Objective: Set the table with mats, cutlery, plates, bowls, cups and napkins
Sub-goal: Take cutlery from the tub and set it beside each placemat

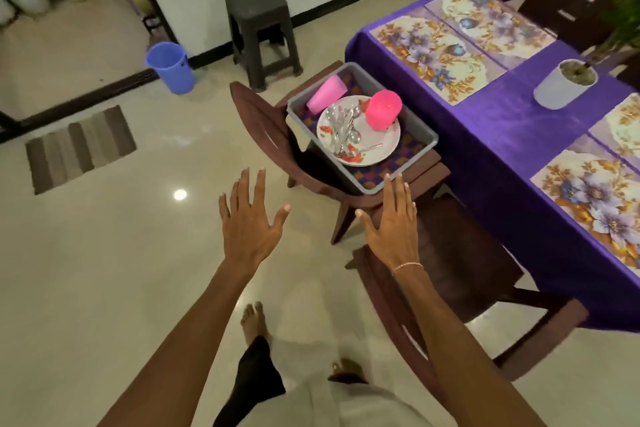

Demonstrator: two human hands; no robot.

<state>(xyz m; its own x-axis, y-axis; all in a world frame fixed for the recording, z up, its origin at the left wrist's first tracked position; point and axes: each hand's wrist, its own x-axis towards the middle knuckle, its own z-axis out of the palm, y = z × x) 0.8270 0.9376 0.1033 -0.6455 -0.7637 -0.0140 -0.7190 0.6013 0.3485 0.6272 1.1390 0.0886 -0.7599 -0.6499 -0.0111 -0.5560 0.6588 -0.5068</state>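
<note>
Held out empty, with fingers straight and spread wide: left hand [251, 222] and right hand [391, 224], both aimed at the grey tray [405, 166] on the seat of a wooden chair [256, 121] just beside the purple-clothed table [512, 114]. Inside the tray, on a white flowered plate [377, 146]: a loose heap of cutlery [343, 130] and an upturned pink bowl [383, 109], with a pink cup [326, 94] on its side at the plate's far edge. Expect the plate to be stiff, breakable and slick on the glaze; take it by opposite edges and keep it level, or risk spilling the cutlery. Expect bowl and cup, seemingly plastic, to be light, tough and quick to tip; pinch at the rim or wrap round the body. Gather the cutlery by the handles in a bunch, being hard and slippery. Alternatively, lift the whole tray by its two long rims, probably the heaviest option. Flowered mats [438, 57] already flat on the table, so nothing to do there. Hard to tell whether the right fingertips touch the tray's near corner or merely overlap it in view. Impossible to count or sort the cutlery, tangled and glinting. Under the plate, a checked purple cloth [372, 173], perhaps napkins, mostly covered. Cut off at the frame edge: the nearer mats and the table's far side
</note>
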